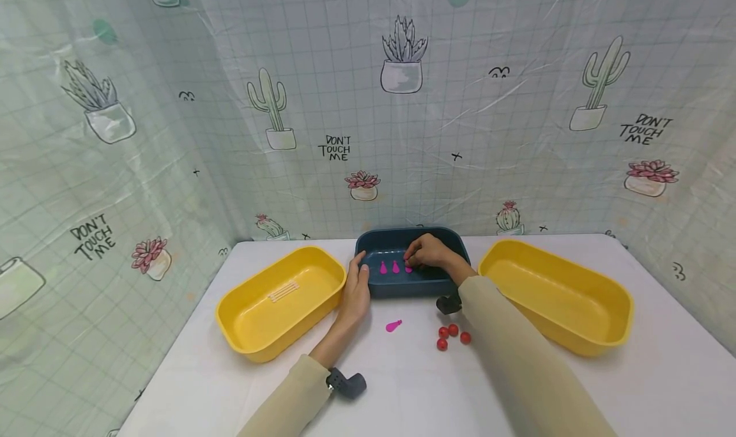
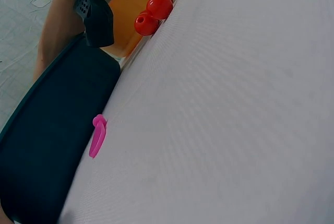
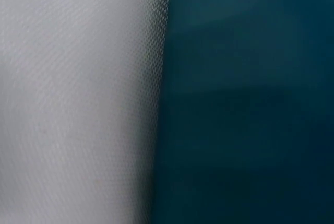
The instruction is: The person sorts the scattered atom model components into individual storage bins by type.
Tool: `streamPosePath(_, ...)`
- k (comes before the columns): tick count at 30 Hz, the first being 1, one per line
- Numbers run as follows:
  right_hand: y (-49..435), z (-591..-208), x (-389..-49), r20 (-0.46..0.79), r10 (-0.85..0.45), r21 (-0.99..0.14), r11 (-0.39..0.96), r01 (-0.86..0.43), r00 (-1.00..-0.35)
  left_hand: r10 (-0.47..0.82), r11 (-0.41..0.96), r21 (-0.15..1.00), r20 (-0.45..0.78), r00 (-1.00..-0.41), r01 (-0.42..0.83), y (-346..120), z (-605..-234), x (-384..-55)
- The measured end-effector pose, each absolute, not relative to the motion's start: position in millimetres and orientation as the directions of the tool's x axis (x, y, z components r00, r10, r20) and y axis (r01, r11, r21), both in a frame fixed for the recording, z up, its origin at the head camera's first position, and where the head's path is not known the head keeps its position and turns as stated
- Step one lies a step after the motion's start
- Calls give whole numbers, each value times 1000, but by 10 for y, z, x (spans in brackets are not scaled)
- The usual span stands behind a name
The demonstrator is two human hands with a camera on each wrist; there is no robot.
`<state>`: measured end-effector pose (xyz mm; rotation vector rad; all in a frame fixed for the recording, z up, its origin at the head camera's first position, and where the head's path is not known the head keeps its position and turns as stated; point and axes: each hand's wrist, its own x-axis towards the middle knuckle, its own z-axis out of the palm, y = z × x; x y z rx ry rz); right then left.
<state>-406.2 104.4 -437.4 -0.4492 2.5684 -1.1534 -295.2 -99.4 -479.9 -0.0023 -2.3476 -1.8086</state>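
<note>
In the head view, a dark blue bin (image 1: 397, 289) stands at the back middle of the white table. My left hand (image 1: 355, 295) rests against its left end, fingers extended along the wall and thumb at the rim. Inside the bin, my right hand (image 1: 428, 253) pinches a small pink piece (image 1: 409, 269), mostly hidden by the fingers. Two more pink pear-shaped pieces (image 1: 395, 267) lie in a row to its left on the bin floor. Another pink piece (image 1: 393, 326) lies on the table just before the bin. The right wrist view shows only blurred bin wall and cloth.
A yellow bin (image 1: 322, 314) on the left holds several pale thin sticks (image 1: 283, 291). On the right stands a second yellow bin (image 1: 623, 315), angled outward. Several red beads (image 1: 453, 329) lie on the table by the right forearm. A patterned curtain (image 1: 425, 188) hangs behind.
</note>
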Motion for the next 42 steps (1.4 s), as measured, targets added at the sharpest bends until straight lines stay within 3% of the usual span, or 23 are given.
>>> streamPosePath(27,1115,-4297,-4049,-193,-410,-781,615,-113,-892,-98,255,955,179,-979,149,-1000,-4799,-2954)
streamPosePath(42,1221,-4193,-3853,-53,-401,-810,553,-195,-915,-89,255,953,191,-977,163,-1020,-4825,-2977)
